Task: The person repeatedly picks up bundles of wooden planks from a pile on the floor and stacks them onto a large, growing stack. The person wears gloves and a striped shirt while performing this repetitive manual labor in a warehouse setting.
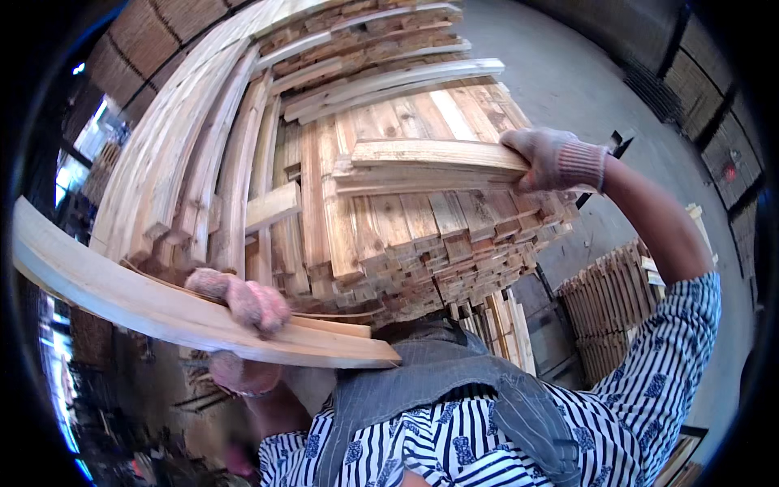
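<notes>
My left hand [251,307], in a stained work glove, is wrapped round a long pale wooden board [138,299]. A second, thinner strip lies along the far side of that board, partly under my fingers. The board slants from the far left to just in front of my apron. My right hand [552,158], also gloved, grips the right end of a short wooden board [434,152]. That board lies on one or more similar pieces on top of a large lumber stack [414,223]. The fingertips of my right hand are partly hidden behind the wood.
Long boards [174,162] run along the stack's left side, and more pieces [398,85] lie across its far part. A pile of wooden slats [608,300] stands at lower right on the grey floor [552,65]. Bundled wood lines the far right wall.
</notes>
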{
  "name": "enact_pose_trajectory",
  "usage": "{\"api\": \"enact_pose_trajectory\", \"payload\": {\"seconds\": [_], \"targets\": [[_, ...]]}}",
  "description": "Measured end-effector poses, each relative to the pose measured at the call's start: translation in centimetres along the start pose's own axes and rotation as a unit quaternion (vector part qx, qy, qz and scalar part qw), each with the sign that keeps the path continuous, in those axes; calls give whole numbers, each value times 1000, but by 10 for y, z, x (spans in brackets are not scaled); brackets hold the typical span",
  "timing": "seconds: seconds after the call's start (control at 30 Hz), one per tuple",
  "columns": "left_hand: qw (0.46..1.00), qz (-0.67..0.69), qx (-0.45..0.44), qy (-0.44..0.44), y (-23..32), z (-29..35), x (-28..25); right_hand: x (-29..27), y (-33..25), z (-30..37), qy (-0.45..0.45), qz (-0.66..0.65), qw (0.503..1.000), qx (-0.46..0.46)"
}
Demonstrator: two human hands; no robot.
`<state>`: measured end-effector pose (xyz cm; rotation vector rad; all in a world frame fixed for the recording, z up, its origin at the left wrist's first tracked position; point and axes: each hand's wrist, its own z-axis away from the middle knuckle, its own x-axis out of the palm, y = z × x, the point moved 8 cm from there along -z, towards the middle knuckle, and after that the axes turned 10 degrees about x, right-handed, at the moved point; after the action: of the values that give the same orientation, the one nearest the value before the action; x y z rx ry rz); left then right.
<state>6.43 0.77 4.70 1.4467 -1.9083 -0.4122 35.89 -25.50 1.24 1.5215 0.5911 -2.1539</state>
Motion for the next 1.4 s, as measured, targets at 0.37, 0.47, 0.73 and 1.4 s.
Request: {"api": "enact_pose_trajectory", "payload": {"seconds": [0.37,0.47,0.73,1.4], "targets": [[955,-151,-5,254,18,39,-1,15,-75,-21,90,75,977,-177],[953,-171,5,251,26,32,4,21,-107,-36,67,57,974,-207],[970,-163,-37,179,3,16,4,20,-98,-39,21,65,981,-184],[963,-107,-209,134,-192,-144,19,-94,28,-8,121,-533,836,-36]]}}
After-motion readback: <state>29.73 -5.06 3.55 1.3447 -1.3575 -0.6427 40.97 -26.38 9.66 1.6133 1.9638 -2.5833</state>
